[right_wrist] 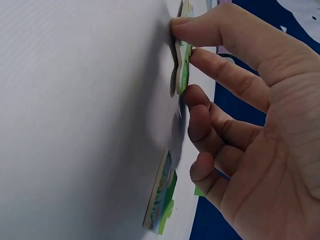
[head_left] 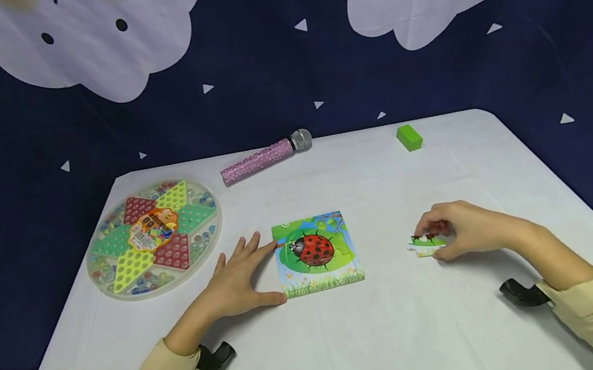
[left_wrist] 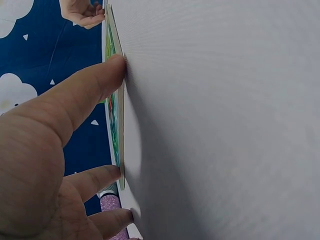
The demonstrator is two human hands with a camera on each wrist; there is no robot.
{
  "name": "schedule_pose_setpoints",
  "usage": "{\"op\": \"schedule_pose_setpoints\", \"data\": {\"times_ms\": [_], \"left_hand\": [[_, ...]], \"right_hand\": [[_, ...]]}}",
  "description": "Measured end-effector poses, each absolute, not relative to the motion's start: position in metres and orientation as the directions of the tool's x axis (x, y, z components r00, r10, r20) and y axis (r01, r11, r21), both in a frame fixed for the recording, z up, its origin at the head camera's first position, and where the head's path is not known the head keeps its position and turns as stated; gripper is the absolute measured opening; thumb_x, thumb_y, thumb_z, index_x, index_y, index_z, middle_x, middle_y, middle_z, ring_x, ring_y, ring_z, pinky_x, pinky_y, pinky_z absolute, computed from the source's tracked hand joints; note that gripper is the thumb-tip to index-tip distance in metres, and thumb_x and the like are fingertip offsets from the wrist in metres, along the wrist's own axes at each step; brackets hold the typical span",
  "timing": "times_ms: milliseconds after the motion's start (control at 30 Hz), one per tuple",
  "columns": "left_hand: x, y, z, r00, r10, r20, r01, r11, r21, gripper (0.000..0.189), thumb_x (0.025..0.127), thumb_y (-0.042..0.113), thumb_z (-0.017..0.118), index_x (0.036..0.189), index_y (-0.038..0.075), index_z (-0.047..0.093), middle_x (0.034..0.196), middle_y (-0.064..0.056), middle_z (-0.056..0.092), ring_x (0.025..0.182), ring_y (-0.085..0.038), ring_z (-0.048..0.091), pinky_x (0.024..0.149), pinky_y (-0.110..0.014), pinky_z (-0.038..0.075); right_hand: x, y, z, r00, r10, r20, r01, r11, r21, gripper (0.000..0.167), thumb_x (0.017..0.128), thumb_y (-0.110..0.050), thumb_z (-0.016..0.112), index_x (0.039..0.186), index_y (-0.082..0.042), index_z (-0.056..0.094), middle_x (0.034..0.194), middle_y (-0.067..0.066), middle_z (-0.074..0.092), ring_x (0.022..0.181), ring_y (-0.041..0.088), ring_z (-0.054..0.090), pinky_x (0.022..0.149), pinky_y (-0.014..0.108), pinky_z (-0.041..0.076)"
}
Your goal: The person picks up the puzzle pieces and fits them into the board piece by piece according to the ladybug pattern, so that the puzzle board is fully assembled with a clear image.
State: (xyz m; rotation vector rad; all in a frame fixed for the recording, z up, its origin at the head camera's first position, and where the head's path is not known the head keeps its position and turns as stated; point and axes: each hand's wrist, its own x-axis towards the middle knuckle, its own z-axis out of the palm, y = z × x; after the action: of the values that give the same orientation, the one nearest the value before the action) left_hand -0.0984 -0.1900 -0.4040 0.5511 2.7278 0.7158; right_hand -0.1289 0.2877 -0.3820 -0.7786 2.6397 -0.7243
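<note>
A square ladybug jigsaw puzzle (head_left: 318, 271) lies flat near the middle of the white table. My left hand (head_left: 236, 283) is at its left side with fingers spread; the thumb and index fingertips touch the edge. Between thumb and fingertips, my right hand (head_left: 472, 228) pinches a jigsaw piece (head_left: 427, 243) with green and white printing, off to the right of the puzzle. In the right wrist view the held piece (right_wrist: 183, 70) is tilted close over the tabletop. Another jigsaw piece (right_wrist: 161, 195) lies on the table beyond the curled lower fingers; in the head view the hand hides it.
On the left stands a round Chinese checkers set (head_left: 164, 284) with marbles under a clear cover. A pink glittery microphone (head_left: 261, 159) lies at the back, and a green block (head_left: 409, 137) sits at the back right. A dark cloth (head_left: 272, 99) hangs behind the table.
</note>
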Motion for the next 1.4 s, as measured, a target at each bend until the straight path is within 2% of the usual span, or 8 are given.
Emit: {"op": "schedule_pose_setpoints", "data": {"times_ms": [200,800,1400], "left_hand": [[-0.096,-0.186,-0.395,-0.89,0.415,-0.187,0.286,0.829,0.48,0.106,0.081,0.055,0.09,0.168,0.019,0.04,0.179,-0.021,0.021,0.165,-0.051,0.013,0.124,-0.084,0.008],[-0.097,-0.187,-0.396,-0.89,0.413,-0.19,0.285,0.833,0.475,0.106,0.081,0.056,0.09,0.168,0.02,0.04,0.179,-0.02,0.02,0.166,-0.051,0.012,0.124,-0.084,0.008],[-0.097,-0.188,-0.396,-0.889,0.412,-0.198,0.286,0.839,0.464,0.107,0.082,0.058,0.088,0.169,0.022,0.038,0.18,-0.019,0.019,0.166,-0.05,0.013,0.124,-0.084,0.008]], "right_hand": [[-0.131,0.281,-0.384,-0.807,-0.578,-0.123,-0.437,0.724,-0.534,0.037,0.079,-0.024,0.093,0.114,-0.026,0.079,0.094,-0.009,0.065,0.087,0.007,0.057,0.079,0.024,0.05],[-0.143,0.231,-0.378,-0.767,-0.633,-0.101,-0.491,0.682,-0.542,0.039,0.081,-0.018,0.089,0.118,-0.024,0.078,0.093,-0.008,0.065,0.088,0.013,0.058,0.08,0.026,0.05],[-0.151,0.17,-0.377,-0.655,-0.754,-0.04,-0.634,0.579,-0.513,0.037,0.084,-0.028,0.088,0.119,-0.026,0.078,0.097,-0.008,0.067,0.089,0.01,0.062,0.08,0.029,0.053]]}}
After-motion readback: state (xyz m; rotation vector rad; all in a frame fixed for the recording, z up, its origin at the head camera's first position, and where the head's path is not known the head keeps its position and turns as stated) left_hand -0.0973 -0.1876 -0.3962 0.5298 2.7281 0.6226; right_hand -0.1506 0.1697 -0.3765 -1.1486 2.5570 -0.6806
